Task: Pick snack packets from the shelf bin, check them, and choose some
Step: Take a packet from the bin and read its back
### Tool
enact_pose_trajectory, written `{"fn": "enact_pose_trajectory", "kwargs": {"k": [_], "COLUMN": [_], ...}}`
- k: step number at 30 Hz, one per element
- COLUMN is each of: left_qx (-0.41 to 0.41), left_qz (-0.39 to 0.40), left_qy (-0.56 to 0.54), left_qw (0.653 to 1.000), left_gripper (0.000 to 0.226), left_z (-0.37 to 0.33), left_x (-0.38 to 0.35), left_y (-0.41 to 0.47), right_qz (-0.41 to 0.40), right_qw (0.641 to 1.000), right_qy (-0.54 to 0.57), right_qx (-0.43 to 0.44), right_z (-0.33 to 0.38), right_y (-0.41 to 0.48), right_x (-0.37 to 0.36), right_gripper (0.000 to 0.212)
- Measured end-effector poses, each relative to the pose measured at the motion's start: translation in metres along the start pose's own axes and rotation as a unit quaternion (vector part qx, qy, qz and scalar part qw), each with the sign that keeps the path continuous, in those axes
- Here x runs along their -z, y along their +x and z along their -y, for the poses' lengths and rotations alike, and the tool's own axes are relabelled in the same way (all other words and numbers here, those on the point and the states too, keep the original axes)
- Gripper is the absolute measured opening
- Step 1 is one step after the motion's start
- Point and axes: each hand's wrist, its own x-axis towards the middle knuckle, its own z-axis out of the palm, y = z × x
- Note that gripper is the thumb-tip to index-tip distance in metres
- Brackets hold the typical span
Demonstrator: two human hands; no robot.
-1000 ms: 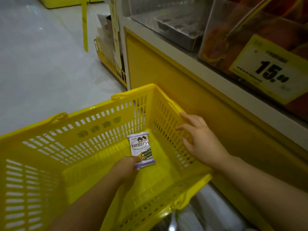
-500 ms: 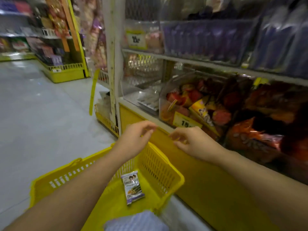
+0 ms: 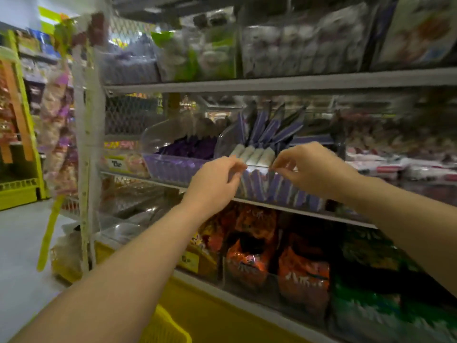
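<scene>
Our left hand (image 3: 217, 180) and right hand (image 3: 315, 169) at the near rim of the shelf bin (image 3: 258, 166), fingers curled pinch-wise over its purple snack packets (image 3: 269, 131), likely to pluck one; whether either holds anything, we cannot tell.

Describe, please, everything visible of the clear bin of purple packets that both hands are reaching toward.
The clear bin looks like transparent plastic, with a low front wall and taller sloped sides. It sits on the middle shelf, beside a similar bin. Purple packets stand packed upright inside, some white-ended. The left hand and right hand reach its front rim with curled fingers; blur hides whether they pinch anything.
</scene>
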Motion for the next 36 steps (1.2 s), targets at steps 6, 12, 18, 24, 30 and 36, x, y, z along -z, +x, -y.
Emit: {"fn": "enact_pose_trajectory", "kwargs": {"k": [6,12,18,24,30,36], "left_qx": [-0.028,-0.083,-0.104,-0.106,-0.106,-0.088], "left_qz": [-0.017,-0.008,-0.001,-0.008,-0.006,0.025], "left_qy": [0.024,0.062,0.091,0.089,0.080,0.073], "left_qw": [0.999,0.995,0.990,0.990,0.991,0.993], "left_gripper": [0.023,0.024,0.025,0.027,0.027,0.032], "left_z": [-0.006,0.007,0.022,0.025,0.024,0.021], "left_x": [-0.039,-0.052,-0.055,-0.056,-0.056,-0.051], "left_y": [0.025,0.034,0.036,0.034,0.035,0.037], "right_qz": [0.057,0.157,0.294,0.311,0.249,0.094], "right_qw": [0.998,0.988,0.955,0.946,0.968,0.994], "right_qy": [-0.021,-0.007,-0.024,-0.078,-0.012,0.052], "right_qx": [-0.033,-0.003,0.016,0.045,-0.008,-0.034], "right_z": [-0.032,-0.039,-0.042,-0.036,-0.044,-0.042], "right_y": [0.018,0.048,0.081,0.094,0.086,0.086], "right_x": [0.007,0.003,0.004,-0.014,-0.012,0.024], "right_gripper": [0.023,0.022,0.027,0.026,0.025,0.020]}}
